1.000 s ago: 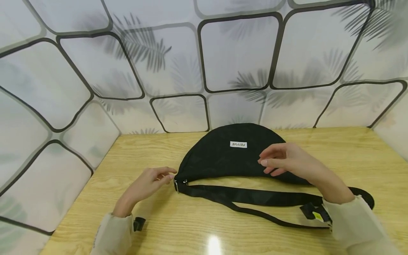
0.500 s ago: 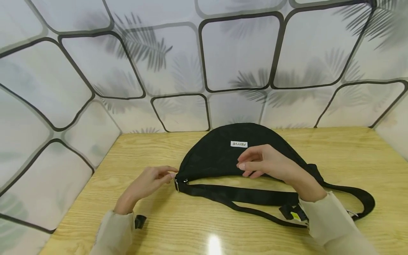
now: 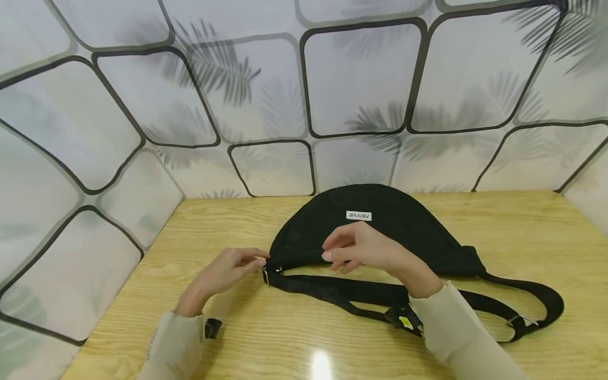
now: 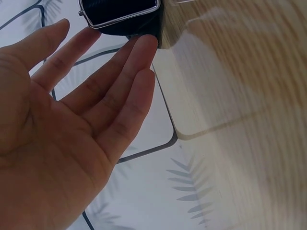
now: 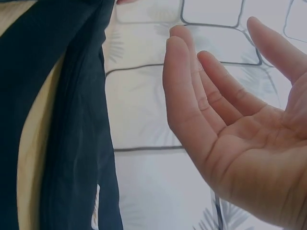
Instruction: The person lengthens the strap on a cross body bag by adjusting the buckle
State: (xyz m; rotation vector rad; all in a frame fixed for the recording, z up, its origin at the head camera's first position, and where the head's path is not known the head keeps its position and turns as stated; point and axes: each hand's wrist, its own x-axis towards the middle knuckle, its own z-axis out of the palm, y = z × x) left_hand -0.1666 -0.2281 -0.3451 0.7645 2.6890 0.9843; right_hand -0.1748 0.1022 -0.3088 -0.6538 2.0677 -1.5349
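Note:
A black half-moon waist bag (image 3: 399, 216) lies on the table with its curved side toward the wall and a white label (image 3: 358, 216) reading upside down. My left hand (image 3: 228, 272) is at the bag's left corner, fingertips right at the end by the metal buckle (image 3: 266, 275). In the left wrist view its fingers are relaxed and apart beneath the strap's metal ring (image 4: 125, 18). My right hand (image 3: 363, 248) hovers over the bag's lower edge, fingers loosely bent and holding nothing. Its palm faces the right wrist camera, beside the dark bag fabric (image 5: 79, 120).
The black strap (image 3: 546, 295) loops out to the right over the wooden table (image 3: 266, 338), with a metal slider (image 3: 522, 321) on it. Patterned fabric walls (image 3: 361, 79) stand behind and at the left. Small black wrist devices show at both cream sleeves (image 3: 178, 343).
My right hand has moved left across the bag from its right part toward the middle, uncovering the bag's right end and strap. The left hand stays at the left corner.

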